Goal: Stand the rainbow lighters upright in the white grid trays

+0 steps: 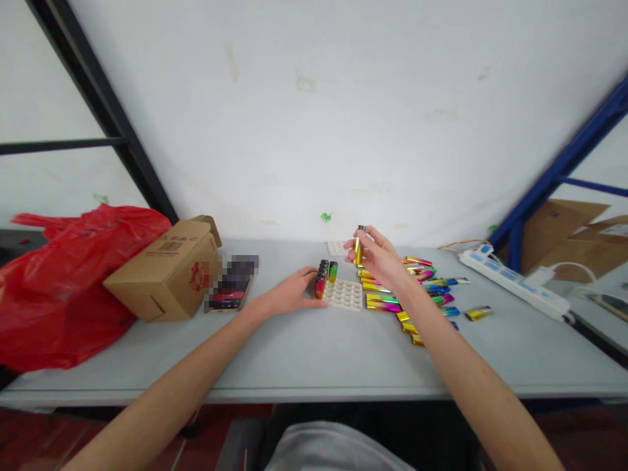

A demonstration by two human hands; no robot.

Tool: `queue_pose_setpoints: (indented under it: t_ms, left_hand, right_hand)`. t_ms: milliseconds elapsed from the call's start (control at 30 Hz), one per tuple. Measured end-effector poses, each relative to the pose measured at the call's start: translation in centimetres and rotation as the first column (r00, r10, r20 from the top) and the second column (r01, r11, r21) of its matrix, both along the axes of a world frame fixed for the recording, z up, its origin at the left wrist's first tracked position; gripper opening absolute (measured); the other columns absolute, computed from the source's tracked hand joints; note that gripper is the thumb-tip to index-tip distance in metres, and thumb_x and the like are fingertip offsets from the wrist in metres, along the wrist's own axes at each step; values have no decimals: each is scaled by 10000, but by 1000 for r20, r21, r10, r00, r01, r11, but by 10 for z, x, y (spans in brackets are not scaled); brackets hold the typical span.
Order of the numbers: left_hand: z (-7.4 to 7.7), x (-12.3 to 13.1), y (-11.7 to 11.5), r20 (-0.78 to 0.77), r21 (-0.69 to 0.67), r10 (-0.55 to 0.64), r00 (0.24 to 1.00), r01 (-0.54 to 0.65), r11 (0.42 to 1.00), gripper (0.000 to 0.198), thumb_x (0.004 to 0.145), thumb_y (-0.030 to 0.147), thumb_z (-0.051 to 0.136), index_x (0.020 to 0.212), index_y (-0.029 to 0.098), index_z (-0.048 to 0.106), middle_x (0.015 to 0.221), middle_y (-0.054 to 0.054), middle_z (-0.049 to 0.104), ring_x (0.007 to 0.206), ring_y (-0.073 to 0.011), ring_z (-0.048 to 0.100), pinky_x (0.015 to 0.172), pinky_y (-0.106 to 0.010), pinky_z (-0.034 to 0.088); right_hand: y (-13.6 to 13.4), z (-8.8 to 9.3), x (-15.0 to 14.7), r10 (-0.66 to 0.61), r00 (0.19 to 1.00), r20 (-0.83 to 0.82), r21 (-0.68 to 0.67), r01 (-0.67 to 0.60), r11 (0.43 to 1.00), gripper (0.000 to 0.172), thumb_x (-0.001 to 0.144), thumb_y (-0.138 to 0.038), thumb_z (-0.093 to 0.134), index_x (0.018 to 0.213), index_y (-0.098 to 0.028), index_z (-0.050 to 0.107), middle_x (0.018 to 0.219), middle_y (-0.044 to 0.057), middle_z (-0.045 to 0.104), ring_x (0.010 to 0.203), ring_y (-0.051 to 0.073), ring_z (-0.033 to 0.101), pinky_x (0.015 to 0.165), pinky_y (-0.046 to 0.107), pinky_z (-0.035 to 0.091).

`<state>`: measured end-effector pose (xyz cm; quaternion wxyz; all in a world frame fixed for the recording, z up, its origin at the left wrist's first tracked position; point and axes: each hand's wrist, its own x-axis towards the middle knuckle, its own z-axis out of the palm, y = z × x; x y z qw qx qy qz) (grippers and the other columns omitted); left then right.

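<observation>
A gold lighter [358,250] with a dark top is pinched upright in the fingers of my right hand [375,254], raised above the table behind a pale tray [350,296] with rows of round holes. Around the tray's left end curves my left hand [294,292], thumb at the front corner and fingers at the back, steadying it. Several lighters stand upright in the leftmost holes, among them a red one [320,288] and a green one [333,271]. To the right of the tray lies a loose pile of shiny multicoloured lighters [383,302], partly hidden by my right forearm.
At the left are a red plastic bag [73,281], a cardboard box [161,271] and a phone [233,284]. A second pale tray [336,248] lies near the wall. One lighter [477,313] lies apart, near a white power strip [515,284] at the right.
</observation>
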<state>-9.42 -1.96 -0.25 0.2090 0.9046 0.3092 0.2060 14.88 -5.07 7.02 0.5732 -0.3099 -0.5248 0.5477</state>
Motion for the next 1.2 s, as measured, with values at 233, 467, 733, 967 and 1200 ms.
queue_pose_setpoints:
  t_ms: [233,467,733,967,1200]
  left_hand:
    - [-3,0,0,-9,18,5,1000,-5,1000,655,834,553,788,1324,155,613,1380,-152,606,1308,-333,566,1144,-406,442]
    - [-2,0,0,15,11,-3,1000,3,1000,682,817,533,810,1344,153,602,1376,-151,611,1296,-339,575,1148,-424,441]
    - [0,0,-1,10,11,-2,1000,2,1000,633,827,511,806,1317,157,618,1370,-153,611,1285,-333,581,1139,-416,448]
    - [-2,0,1,21,24,-17,1000,17,1000,645,835,529,794,1339,171,610,1369,-145,614,1270,-324,591,1137,-424,456]
    - [-4,-1,2,34,33,-27,999,26,999,667,835,551,791,1348,166,605,1389,-148,609,1285,-327,585,1144,-432,452]
  right_hand:
    - [4,-45,-15,-95,948,303,-4,101,995,511,869,-725,623,800,-253,439,562,-102,327,462,89,250,439,223,174]
    - [-3,-59,-15,-566,608,556,398,403,824,538,910,-557,543,540,-241,312,509,-58,298,530,114,302,538,293,223]
    - [-6,-63,-15,-548,620,562,416,360,835,471,938,-527,502,589,-230,392,526,-59,376,540,123,375,572,288,270]
    - [-5,-68,-16,-540,600,590,419,344,840,395,935,-427,496,605,-231,403,536,-53,405,540,131,390,580,295,270]
    - [-12,-58,-16,-471,578,667,455,185,871,364,1057,-501,412,812,-239,475,657,-28,538,633,172,527,629,292,360]
